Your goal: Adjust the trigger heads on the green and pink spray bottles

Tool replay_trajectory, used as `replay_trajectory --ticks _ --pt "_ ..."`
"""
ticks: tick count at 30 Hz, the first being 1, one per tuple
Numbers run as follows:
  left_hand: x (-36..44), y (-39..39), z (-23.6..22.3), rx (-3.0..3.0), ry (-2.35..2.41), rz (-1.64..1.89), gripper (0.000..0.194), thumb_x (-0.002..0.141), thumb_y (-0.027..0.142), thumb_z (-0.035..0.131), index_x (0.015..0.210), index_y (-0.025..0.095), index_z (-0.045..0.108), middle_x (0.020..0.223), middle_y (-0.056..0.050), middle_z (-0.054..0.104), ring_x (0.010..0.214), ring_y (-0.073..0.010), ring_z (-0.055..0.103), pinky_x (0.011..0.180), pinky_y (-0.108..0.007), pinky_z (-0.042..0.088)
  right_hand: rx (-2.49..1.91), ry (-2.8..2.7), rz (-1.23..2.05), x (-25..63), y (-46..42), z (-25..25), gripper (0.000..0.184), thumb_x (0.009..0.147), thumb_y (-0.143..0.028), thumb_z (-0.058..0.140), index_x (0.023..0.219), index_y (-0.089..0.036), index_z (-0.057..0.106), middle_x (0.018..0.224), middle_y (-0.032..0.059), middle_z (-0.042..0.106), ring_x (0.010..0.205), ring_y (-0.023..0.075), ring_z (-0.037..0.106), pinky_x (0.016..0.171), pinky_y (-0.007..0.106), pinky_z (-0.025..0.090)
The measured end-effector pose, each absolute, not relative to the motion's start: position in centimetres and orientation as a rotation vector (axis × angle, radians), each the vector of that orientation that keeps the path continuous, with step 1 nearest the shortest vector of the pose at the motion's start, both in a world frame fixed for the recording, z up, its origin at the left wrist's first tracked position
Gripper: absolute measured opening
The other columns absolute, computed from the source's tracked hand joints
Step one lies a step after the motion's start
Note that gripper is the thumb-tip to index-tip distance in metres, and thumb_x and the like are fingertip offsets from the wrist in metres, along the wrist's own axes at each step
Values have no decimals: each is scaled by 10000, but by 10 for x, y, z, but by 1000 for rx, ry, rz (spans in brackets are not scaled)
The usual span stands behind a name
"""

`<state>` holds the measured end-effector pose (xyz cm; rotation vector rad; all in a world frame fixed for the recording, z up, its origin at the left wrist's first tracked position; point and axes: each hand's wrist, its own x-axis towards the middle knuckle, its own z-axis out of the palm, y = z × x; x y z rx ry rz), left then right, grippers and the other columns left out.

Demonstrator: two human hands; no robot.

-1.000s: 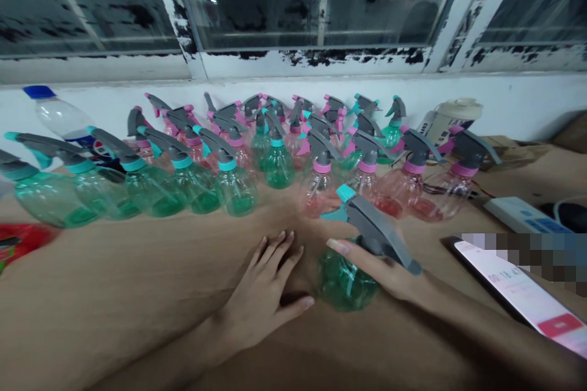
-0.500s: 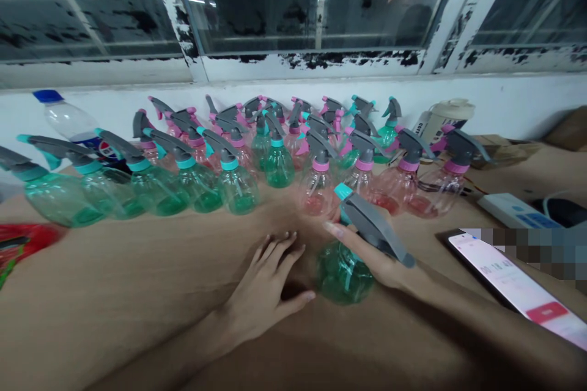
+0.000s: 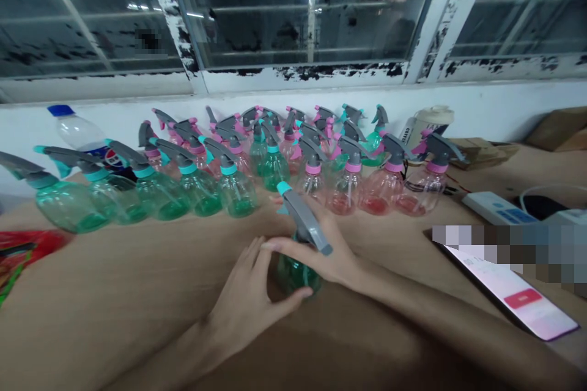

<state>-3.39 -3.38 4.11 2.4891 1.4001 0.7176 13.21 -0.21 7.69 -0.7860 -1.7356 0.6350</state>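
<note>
My right hand [image 3: 337, 250] was wrapped around the upper part of the green spray bottle [image 3: 293, 272], near and central on the table [image 3: 151, 293], perhaps because it narrows below the grey spray head [image 3: 305, 217]. My left hand [image 3: 241, 293] was open, cupped at its left side, seemingly for steadying; its pressure I couldn't tell. Farther off, green bottles [image 3: 238, 192] lined the left, pink ones [image 3: 378, 198] the right, apparently grouped by colour.

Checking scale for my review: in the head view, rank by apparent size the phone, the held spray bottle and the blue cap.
1. Phone, partly masked
2. Held spray bottle, partly hidden
3. Blue cap
</note>
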Motion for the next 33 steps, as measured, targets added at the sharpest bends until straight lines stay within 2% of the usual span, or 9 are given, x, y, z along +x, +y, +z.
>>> replay_trajectory --ticks 3,6,8,10,13,17,25,29,33 --pt "-41 -29 51 2542 1403 701 475 794 502 611 1145 210 480 1135 -99 592 1099 -318 537 918 -505 427 -849 -1876 576 137 1 81 715 602 -488 787 1203 -202 525 1192 99 591 1075 260 562 909 430 452" --pt "-51 -19 57 2503 1459 700 522 802 540 592 1189 219 454 1152 -90 597 1091 -304 552 914 -472 434 -949 -2006 602 158 2 80 951 557 -529 798 1365 -260 374 1386 101 464 1236 301 456 981 498 400" --pt "-57 -8 58 2478 1522 739 551 806 557 580 1216 214 448 1160 -97 595 1078 -304 562 895 -454 448 -1049 -2006 585 176 5 76 887 581 -543 782 1342 -280 413 1356 87 504 1177 290 518 944 485 440" --pt "-61 5 57 2516 1561 798 555 818 559 565 1231 205 459 1151 -105 591 1083 -315 549 900 -460 441 -1219 -1896 557 192 11 71 682 685 -546 709 1270 -269 496 1137 74 651 897 236 658 787 422 528" --pt "-62 24 57 2660 1626 876 546 833 571 540 1227 196 486 1111 -114 578 1089 -340 506 928 -498 406 -1443 -1792 425 206 25 64 515 768 -565 607 1160 -231 588 942 69 713 735 222 673 689 392 538" --pt "-56 43 59 2819 1764 839 546 840 568 537 1205 161 549 1042 -131 547 1027 -343 486 899 -462 423 -1523 -1782 326 203 42 60 567 791 -537 581 1225 -172 563 948 114 716 838 284 671 767 447 513" --pt "-50 75 66 3000 1894 717 622 802 600 573 1157 91 608 987 -143 518 985 -322 456 890 -424 408 -1583 -1796 233 178 67 58 790 774 -556 586 1394 -116 371 1289 211 548 1101 361 574 885 489 474" --pt "-45 83 68 2978 1967 694 572 844 554 546 1195 105 589 1049 -159 528 1025 -344 456 849 -422 394 -1617 -1815 214 175 73 55 832 733 -600 613 1389 -151 366 1287 196 554 1028 368 614 824 497 501" --pt "-44 84 67 2981 2015 676 539 871 539 511 1213 125 569 1076 -159 536 1036 -348 466 836 -425 389 -1668 -1832 170 174 72 54 724 751 -525 635 1329 -143 426 1226 191 590 994 370 627 791 499 510"
